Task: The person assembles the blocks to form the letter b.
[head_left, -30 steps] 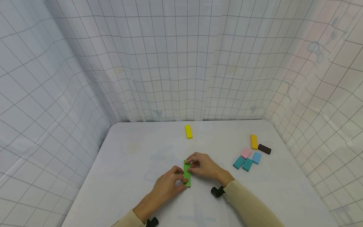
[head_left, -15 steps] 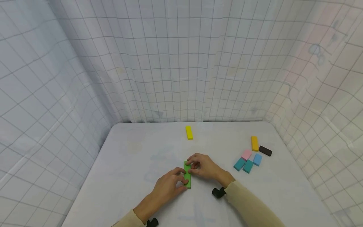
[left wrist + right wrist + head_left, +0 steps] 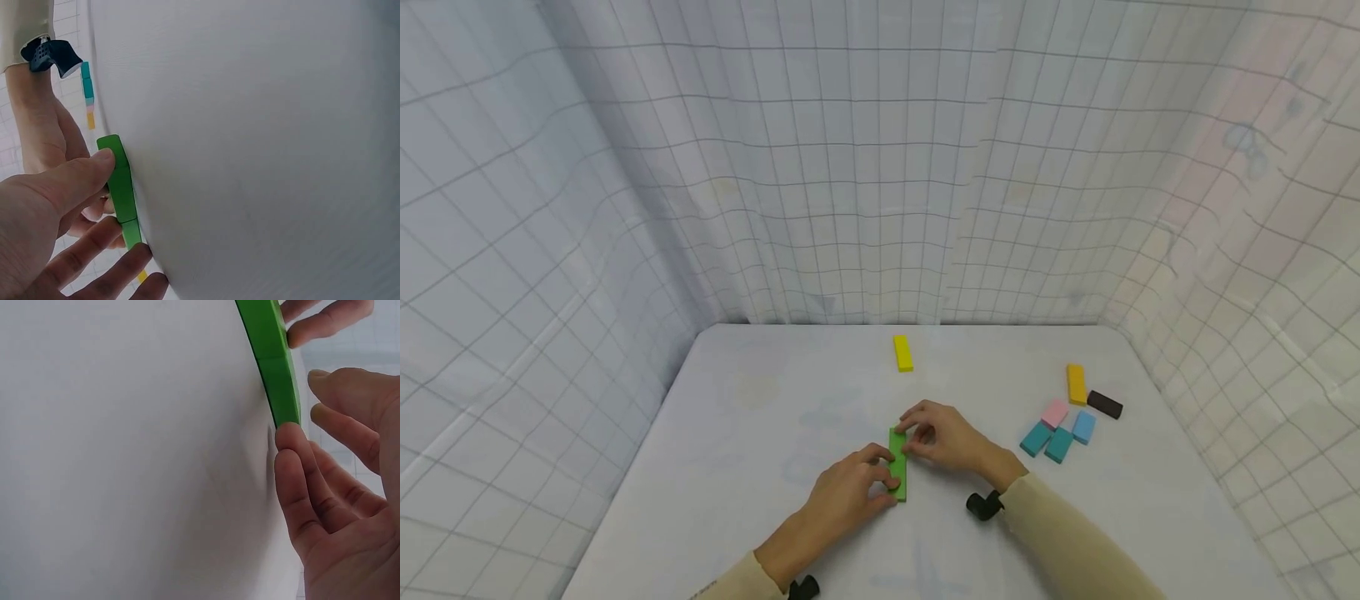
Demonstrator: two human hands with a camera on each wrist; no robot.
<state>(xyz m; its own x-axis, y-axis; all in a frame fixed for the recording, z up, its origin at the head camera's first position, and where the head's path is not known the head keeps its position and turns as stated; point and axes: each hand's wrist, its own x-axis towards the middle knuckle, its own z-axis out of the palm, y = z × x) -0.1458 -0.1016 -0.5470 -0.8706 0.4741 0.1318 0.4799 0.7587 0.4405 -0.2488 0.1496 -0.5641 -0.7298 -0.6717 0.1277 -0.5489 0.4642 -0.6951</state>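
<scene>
Two green blocks lie end to end in a line on the white table, a near one (image 3: 902, 495) and a far one (image 3: 898, 442). My left hand (image 3: 842, 496) holds the near block, its thumb (image 3: 100, 162) on the near end and the fingers along the side. My right hand (image 3: 951, 437) is at the far block; two fingertips (image 3: 290, 432) press its far end. In the right wrist view the right thumb (image 3: 325, 378) stands a little off the block's side. Fingers partly cover both blocks in the head view.
A yellow block (image 3: 903, 353) lies beyond the hands. To the right are an orange block (image 3: 1077, 384), a dark brown block (image 3: 1105, 404), a pink block (image 3: 1054, 413), a light blue block (image 3: 1084, 427) and two teal blocks (image 3: 1059, 446). Grid-patterned curtains (image 3: 895, 167) surround the table.
The head view has tilted slightly. My right hand has eased a little away from me at the far block; the left hand keeps its hold and the blocks stay in line.
</scene>
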